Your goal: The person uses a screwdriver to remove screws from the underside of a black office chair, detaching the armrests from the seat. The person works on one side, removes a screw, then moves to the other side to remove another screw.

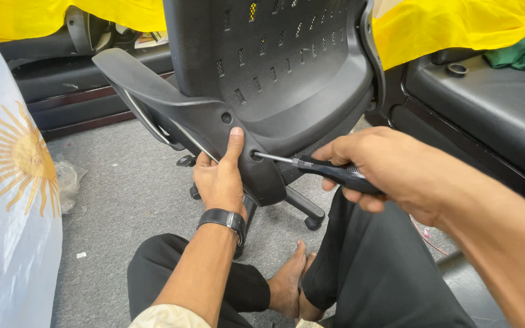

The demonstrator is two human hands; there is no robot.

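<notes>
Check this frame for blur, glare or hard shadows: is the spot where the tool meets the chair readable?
Head view: even, soft indoor light, no hard shadows. The screwdriver shaft shows a thin glint, its tip sharp at the hole in the black office chair. The left hand and right hand are crisp; the near right forearm is softer, stretched toward the corner.

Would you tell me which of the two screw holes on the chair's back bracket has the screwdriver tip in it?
The lower hole, right of the left hand's thumb, takes the screwdriver held by the right hand; the upper hole sits empty.
</notes>
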